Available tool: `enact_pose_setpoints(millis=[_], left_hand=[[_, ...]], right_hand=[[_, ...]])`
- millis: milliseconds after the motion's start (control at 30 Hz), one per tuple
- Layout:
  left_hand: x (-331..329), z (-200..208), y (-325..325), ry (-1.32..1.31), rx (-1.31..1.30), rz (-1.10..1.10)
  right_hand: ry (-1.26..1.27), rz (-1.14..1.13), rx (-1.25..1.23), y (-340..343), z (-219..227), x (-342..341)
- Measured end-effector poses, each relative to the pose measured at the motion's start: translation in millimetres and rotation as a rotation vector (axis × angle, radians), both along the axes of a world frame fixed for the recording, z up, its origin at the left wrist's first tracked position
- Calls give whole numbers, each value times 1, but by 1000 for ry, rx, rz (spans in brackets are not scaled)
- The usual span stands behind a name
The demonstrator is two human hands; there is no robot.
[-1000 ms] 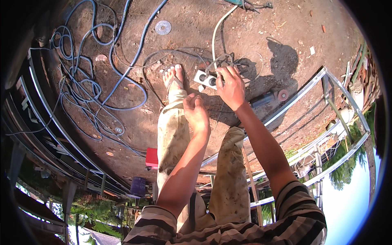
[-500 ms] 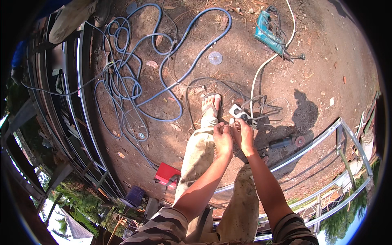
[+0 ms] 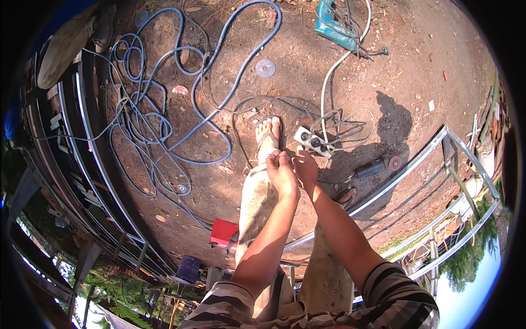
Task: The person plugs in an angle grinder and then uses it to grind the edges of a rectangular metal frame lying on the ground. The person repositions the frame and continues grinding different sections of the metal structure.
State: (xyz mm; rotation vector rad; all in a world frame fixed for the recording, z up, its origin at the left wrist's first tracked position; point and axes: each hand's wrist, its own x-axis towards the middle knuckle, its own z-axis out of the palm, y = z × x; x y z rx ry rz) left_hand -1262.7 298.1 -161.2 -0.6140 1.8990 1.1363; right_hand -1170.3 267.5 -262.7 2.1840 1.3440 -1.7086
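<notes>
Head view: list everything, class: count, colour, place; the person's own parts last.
power strip: one, white, centre
drill: one, teal, top, right of centre
cables: several, cream and dark, around power strip
angle grinder: one, dark, right of centre
hose: one tangle, blue, left
discs: several, mainly grey, left and centre
box: one, red, below hose
bucket: one, purple, lower left
metal frame: one, silver, right
metal bars: several, dark and silver, left
other person's leg: one, pale, upper left
trousers: one pair, pale, lower centre
sleeves: two, striped, bottom
left foot: one, centre
left hand: one, centre
right hand: one, centre
</notes>
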Motion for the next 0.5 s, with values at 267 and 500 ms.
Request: enact_pose_setpoints(millis=[267, 500], left_hand=[[15, -6, -8, -39, -52, -60], [13, -25, -24, -219, -177, -230]], right_hand=[[-404, -213, 84, 18, -34, -15], [-547, -7, 57, 49, -47, -21]])
